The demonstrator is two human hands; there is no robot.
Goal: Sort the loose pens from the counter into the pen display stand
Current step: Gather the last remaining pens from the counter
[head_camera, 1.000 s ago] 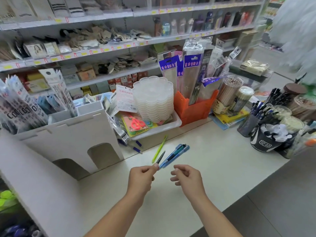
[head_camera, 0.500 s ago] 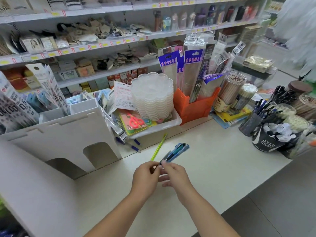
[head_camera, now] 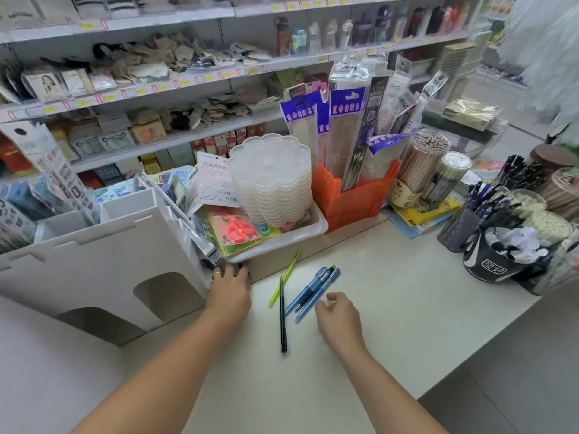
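A person stands at a cream shop counter [head_camera: 407, 308] with both bare hands stretched out over it and well apart, neither plainly gripping anything. The left hand [head_camera: 230, 291] reaches toward the back edge of the counter, under the lip of a white plastic tray [head_camera: 313, 228] stacked with clear scalloped dishes; its fingertips are hidden in the shadow there, so whether they touch or pinch anything cannot be told. The right hand [head_camera: 336, 314] hovers with loosely curled fingers just beside the lower ends of a cluster of blue plastic pens [head_camera: 313, 292], holding nothing. Between the two hands lie a slim black pen [head_camera: 282, 314], pointing toward the camera, and a lime-green pen [head_camera: 285, 278] angled toward the tray. All these loose pens lie flat on the counter, none yet sorted. At the far right stand the pen holders: a dark mesh cup [head_camera: 454, 233] bristling with blue and black pens and a black printed cup [head_camera: 488, 264] beside it, well apart from the loose pens. The step in hand looks like gathering: the right hand seems placed to collect the blue cluster. The next move would call for closing the fingers round those barrels, lifting them clear, and carrying them right to a holder with matching pens.
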